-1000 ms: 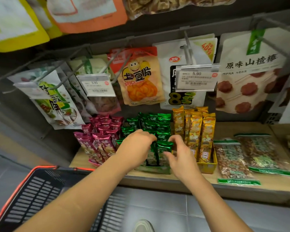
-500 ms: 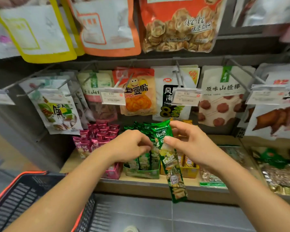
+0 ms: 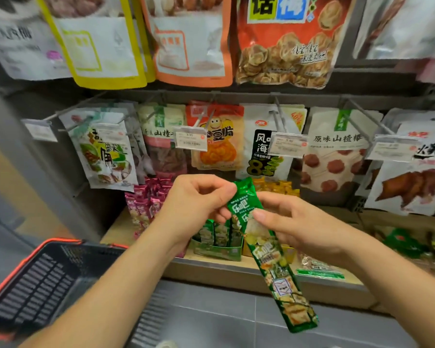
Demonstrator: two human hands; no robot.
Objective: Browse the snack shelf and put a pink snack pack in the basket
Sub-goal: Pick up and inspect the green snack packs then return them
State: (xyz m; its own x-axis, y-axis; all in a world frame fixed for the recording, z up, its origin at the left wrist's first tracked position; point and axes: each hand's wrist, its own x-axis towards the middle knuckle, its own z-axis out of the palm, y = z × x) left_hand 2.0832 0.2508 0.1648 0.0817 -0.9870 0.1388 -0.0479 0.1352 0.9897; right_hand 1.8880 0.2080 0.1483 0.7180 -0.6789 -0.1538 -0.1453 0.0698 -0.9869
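A long green snack pack (image 3: 274, 262) hangs slanted in front of the shelf, its lower end pointing down and right. My left hand (image 3: 196, 204) pinches its top corner. My right hand (image 3: 294, 222) grips it a little lower, thumb on the front. Several pink snack packs (image 3: 146, 202) stand upright in a box on the wooden shelf, just left of my left hand and partly hidden by it. The black basket with a red rim (image 3: 33, 277) sits at lower left, below my left forearm.
Green packs (image 3: 219, 234) fill a box under my hands, with yellow packs (image 3: 279, 187) behind. Flat nut bags (image 3: 319, 268) lie on the shelf (image 3: 226, 270) to the right. Hanging bags on pegs with price tags (image 3: 190, 138) crowd the wall above. Grey tiled floor lies below.
Both hands pulled a green pack out of the box and lifted it toward me. The view tilted up, showing more of the hanging bags above.
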